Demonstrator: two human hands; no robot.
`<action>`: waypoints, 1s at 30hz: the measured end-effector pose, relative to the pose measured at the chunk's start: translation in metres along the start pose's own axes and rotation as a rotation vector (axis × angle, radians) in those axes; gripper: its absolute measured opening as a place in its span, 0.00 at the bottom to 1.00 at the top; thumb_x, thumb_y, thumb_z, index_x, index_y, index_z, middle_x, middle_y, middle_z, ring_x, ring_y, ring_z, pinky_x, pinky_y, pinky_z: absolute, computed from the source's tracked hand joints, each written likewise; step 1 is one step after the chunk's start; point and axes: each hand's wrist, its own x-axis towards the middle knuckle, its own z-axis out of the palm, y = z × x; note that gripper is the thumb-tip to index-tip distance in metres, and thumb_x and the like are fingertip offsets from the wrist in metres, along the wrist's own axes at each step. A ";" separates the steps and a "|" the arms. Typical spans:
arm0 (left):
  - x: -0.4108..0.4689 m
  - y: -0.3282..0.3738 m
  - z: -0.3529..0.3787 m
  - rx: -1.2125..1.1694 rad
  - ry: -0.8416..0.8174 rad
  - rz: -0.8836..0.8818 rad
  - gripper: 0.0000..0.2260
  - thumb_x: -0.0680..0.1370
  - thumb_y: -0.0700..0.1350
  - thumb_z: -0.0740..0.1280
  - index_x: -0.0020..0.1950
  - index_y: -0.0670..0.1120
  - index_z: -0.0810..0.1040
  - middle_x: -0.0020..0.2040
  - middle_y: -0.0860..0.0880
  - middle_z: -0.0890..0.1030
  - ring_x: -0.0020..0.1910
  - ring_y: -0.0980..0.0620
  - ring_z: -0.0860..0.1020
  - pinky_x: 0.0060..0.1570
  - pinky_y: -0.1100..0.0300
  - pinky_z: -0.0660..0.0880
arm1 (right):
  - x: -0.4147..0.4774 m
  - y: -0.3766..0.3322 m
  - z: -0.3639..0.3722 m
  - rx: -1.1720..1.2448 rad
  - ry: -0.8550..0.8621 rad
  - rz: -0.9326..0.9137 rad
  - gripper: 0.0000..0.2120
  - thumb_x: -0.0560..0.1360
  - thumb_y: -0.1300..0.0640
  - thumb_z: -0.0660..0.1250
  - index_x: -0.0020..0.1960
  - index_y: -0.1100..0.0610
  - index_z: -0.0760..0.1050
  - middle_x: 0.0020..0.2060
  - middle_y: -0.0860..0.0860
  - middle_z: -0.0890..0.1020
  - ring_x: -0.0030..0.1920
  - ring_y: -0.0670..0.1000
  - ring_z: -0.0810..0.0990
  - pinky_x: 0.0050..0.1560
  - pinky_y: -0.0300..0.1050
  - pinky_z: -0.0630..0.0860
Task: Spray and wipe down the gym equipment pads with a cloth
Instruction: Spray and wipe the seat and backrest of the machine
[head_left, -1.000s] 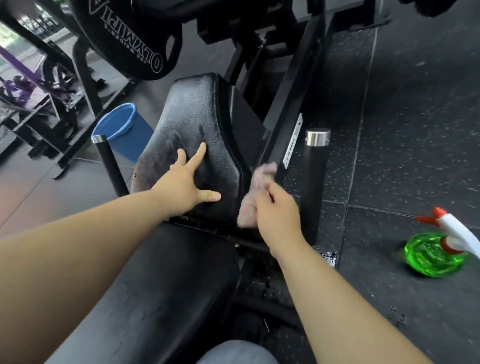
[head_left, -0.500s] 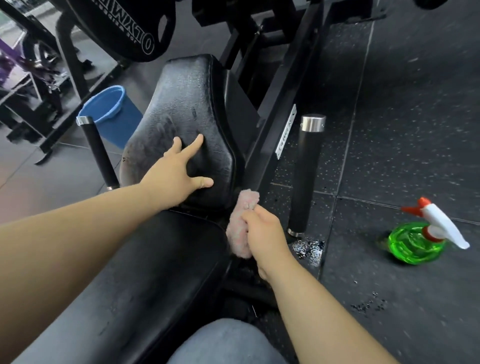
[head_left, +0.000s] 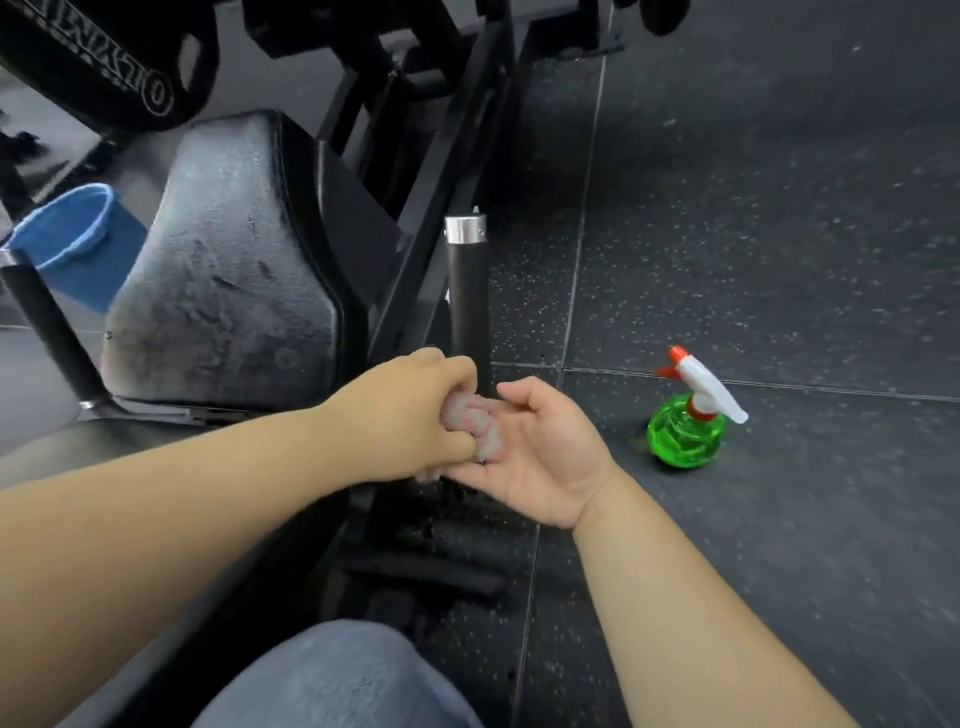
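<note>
I'm seeing a pinkish-grey cloth (head_left: 470, 423) and a black pad (head_left: 228, 270) streaked with a dull grey film. The spray bottle (head_left: 685, 426) is bright green, with a white head and red tip. Blue bucket (head_left: 72, 239), black post (head_left: 467, 291) capped in silver, dark grey floor (head_left: 779, 234) flecked with pale specks, black weight plate (head_left: 104, 57) lettered white.

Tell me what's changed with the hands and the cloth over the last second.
The left hand came off the back pad and moved right to grip the cloth. The right hand, which had held the cloth at the pad's side, drew back and opened palm up, and the cloth now lies on its fingers. The spray bottle on the floor and the blue bucket stayed put.
</note>
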 end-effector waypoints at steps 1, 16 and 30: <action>0.001 0.005 0.003 -0.038 0.010 0.008 0.11 0.68 0.52 0.69 0.43 0.53 0.69 0.45 0.53 0.73 0.40 0.56 0.74 0.38 0.60 0.69 | -0.009 -0.003 -0.007 -0.006 0.004 0.019 0.27 0.78 0.49 0.52 0.66 0.68 0.72 0.60 0.63 0.77 0.60 0.62 0.77 0.68 0.58 0.71; 0.002 -0.012 0.010 -0.262 0.296 -0.003 0.14 0.68 0.41 0.69 0.47 0.59 0.74 0.48 0.59 0.73 0.46 0.60 0.75 0.48 0.61 0.70 | -0.077 -0.060 -0.158 -1.106 1.251 -0.116 0.46 0.66 0.42 0.78 0.77 0.39 0.56 0.77 0.47 0.60 0.77 0.59 0.56 0.75 0.59 0.57; -0.028 -0.145 -0.076 -0.355 0.751 -0.642 0.33 0.69 0.45 0.74 0.71 0.50 0.65 0.64 0.45 0.74 0.61 0.45 0.74 0.54 0.59 0.67 | -0.002 -0.157 0.066 -1.008 0.672 -0.687 0.06 0.72 0.57 0.73 0.47 0.48 0.82 0.39 0.47 0.82 0.38 0.45 0.77 0.43 0.40 0.74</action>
